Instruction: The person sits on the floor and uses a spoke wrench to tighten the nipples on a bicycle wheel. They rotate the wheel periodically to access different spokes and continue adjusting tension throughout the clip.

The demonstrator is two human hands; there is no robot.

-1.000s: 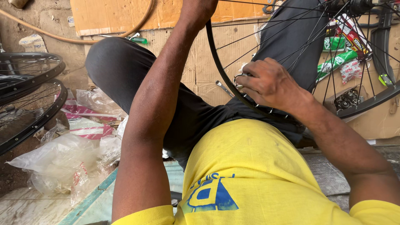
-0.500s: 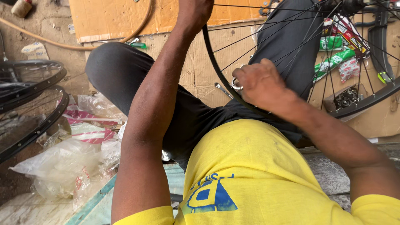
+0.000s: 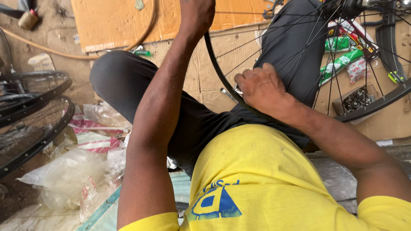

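A black spoked bicycle wheel rim stands upright between my legs, its hub at the top right. My left hand grips the rim near the top of the picture. My right hand is closed low on the rim, holding a small silvery tool against it among the spokes. I sit in dark trousers and a yellow shirt.
Two more black rims lie at the left over plastic bags. Cardboard sheets cover the ground ahead, with a tan hose and a spanner on them. Green and red packets and a box of small parts sit at the right.
My right hand has slid slightly left and down along the rim. The wheel and my left hand have barely shifted.
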